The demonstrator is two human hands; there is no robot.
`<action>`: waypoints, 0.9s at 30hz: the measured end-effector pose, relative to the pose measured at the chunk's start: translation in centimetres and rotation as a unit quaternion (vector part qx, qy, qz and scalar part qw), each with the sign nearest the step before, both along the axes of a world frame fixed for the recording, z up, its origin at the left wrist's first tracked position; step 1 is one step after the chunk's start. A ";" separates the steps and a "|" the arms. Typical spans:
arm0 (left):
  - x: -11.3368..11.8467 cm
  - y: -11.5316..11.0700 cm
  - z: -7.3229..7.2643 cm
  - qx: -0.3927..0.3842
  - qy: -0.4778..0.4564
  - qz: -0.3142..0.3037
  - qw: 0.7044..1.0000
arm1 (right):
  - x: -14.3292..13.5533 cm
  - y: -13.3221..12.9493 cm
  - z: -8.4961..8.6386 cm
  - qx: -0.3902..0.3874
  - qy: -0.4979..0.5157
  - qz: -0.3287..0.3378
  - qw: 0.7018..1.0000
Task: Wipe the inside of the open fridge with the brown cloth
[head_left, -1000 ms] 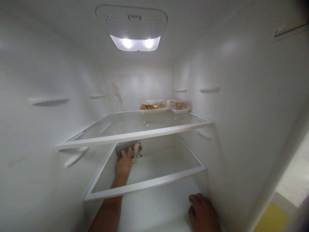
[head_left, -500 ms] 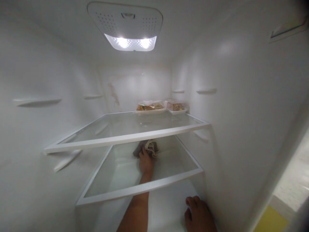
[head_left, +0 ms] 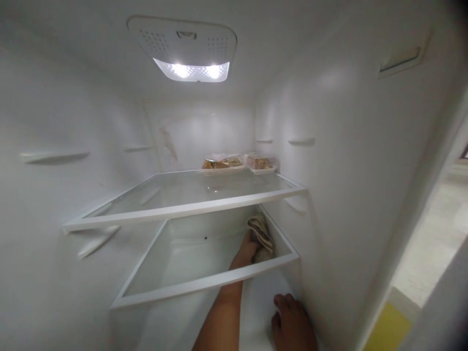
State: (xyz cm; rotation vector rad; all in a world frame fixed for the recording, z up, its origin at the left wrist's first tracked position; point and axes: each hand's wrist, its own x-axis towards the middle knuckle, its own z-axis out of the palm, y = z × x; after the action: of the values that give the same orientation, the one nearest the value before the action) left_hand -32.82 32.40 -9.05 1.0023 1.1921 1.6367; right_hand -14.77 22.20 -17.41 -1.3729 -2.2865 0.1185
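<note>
Left hand [head_left: 248,246] and cloth [head_left: 260,231] have shifted from mid-back over to the right side, seen through the lower shelf [head_left: 204,283]; the view has also swung a bit. Cloth is bunched in the left hand, fingers closed on it, arm passing under that shelf's front edge. Right hand [head_left: 294,324] sits low near the right wall [head_left: 340,185], fingers bent, thumb a little apart; palm hidden, can't tell if it grips anything. Progress: cloth is at the right side of the space under the lower shelf. Dark speck [head_left: 205,238] shows near the back there, brownish streak [head_left: 168,146] on the back wall above the upper shelf [head_left: 183,210]. Can't tell which surfaces are finished. Materials: cloth looks soft, folded, with pale and dark stripes. Shelves are clear flat panels in white frames. Walls are smooth, glossy white, with slim moulded ledges [head_left: 54,157]. Two food packs [head_left: 223,165] sit side by side at the back of the upper shelf, clear wrap over shallow pale trays.
</note>
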 end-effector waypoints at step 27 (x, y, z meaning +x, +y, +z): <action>8.4 -17.0 -0.1 -0.028 -0.373 -0.018 0.927 | 0.6 -4.1 5.9 -0.152 0.531 0.034 0.833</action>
State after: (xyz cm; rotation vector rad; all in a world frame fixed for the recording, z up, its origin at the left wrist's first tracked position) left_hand -24.40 15.39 -9.19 0.2878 0.6841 1.7083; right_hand -14.18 18.14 -11.56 -0.9441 -1.3667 1.0285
